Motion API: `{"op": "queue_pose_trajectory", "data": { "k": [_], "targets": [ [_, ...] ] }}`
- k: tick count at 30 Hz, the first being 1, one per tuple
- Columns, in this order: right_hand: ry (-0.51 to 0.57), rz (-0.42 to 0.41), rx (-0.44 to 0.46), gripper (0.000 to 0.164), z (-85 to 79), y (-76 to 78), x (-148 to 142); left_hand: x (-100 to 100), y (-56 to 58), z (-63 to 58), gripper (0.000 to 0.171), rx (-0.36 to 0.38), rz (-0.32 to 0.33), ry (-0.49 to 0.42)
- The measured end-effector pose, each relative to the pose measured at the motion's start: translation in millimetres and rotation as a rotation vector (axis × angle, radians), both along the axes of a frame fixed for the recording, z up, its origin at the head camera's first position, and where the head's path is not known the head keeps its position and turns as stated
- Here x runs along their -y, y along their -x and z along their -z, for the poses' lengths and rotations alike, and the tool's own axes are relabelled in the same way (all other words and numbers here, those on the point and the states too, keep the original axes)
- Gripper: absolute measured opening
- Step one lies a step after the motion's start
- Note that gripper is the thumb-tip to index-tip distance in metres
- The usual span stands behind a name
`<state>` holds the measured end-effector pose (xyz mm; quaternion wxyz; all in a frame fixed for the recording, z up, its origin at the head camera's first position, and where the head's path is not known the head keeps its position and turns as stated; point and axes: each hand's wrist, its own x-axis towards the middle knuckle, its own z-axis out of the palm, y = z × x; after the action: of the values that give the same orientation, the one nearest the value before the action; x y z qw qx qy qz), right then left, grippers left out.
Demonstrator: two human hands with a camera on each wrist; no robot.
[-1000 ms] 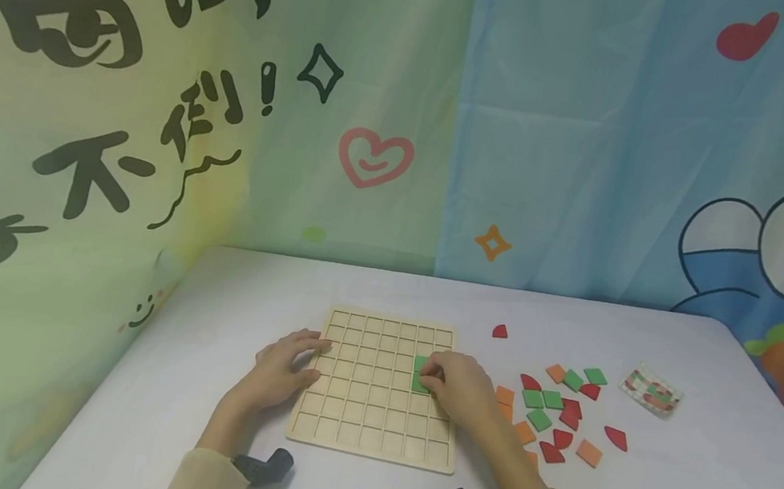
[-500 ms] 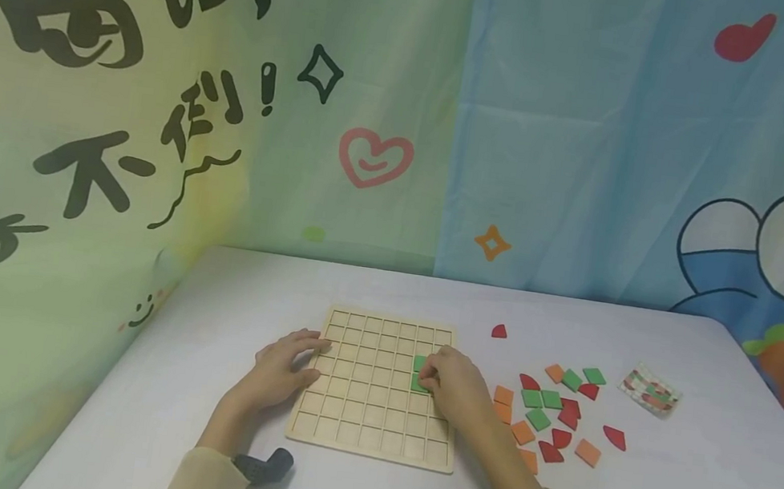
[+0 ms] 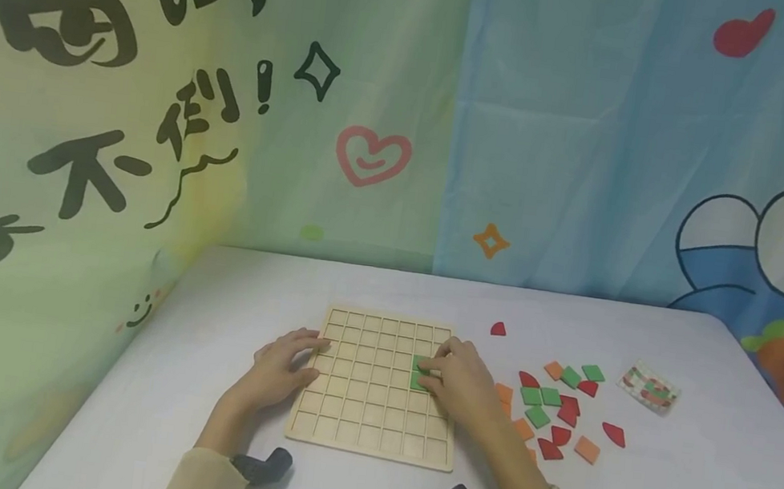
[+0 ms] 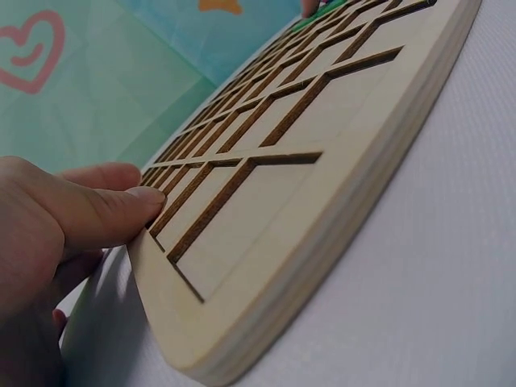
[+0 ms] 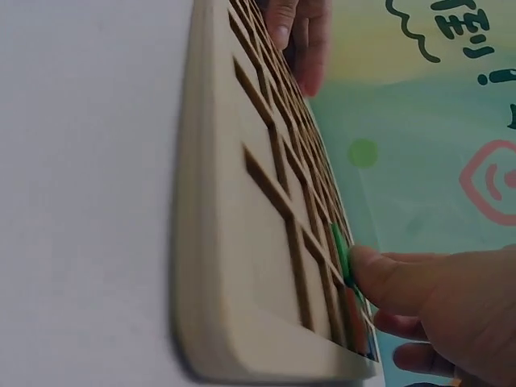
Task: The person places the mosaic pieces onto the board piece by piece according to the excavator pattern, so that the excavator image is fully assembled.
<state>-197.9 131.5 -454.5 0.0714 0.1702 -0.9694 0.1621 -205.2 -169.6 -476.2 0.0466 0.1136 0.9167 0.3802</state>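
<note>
A pale wooden grid board (image 3: pixel 352 413) lies on the white table. My left hand (image 3: pixel 282 365) rests at its left edge, and in the left wrist view the thumb (image 4: pixel 133 211) lies on the rim. Two green square tiles (image 3: pixel 414 379) sit one above the other toward the board's right side. Over them my right hand (image 3: pixel 466 386) holds the lower one with thumb and forefinger, which are slightly apart. In the right wrist view the thumb touches a green tile (image 5: pixel 339 251) that stands a little proud of the grid; the forefinger's contact is hidden.
Right of the board lie loose green tiles (image 3: pixel 537 417), orange squares (image 3: pixel 586 450) and red quarter-round pieces (image 3: pixel 614 434). A small patterned card (image 3: pixel 650 387) lies beyond them. One red piece (image 3: pixel 498 329) is alone behind the board. A printed curtain (image 3: pixel 557 134) hangs behind the table.
The right hand's thumb and forefinger have spread slightly apart over the green tiles. The left hand and the board stay in place.
</note>
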Motion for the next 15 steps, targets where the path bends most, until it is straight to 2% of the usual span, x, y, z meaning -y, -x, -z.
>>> {"op": "queue_pose_trajectory", "data": {
  "k": [5,10,15],
  "targets": [
    [0.028,0.013,0.134,0.028,-14.8,7.5,-25.3,1.2,1.5,2.2,0.045,0.004,-0.007,0.003],
    [0.065,0.155,0.347,0.026,-34.6,6.8,-90.2,0.5,2.2,3.0,0.045,0.008,-0.006,0.005],
    [0.066,0.239,0.506,0.031,-38.2,-3.0,-147.5,-0.1,1.6,2.3,0.045,0.009,-0.007,-0.013]
  ]
}}
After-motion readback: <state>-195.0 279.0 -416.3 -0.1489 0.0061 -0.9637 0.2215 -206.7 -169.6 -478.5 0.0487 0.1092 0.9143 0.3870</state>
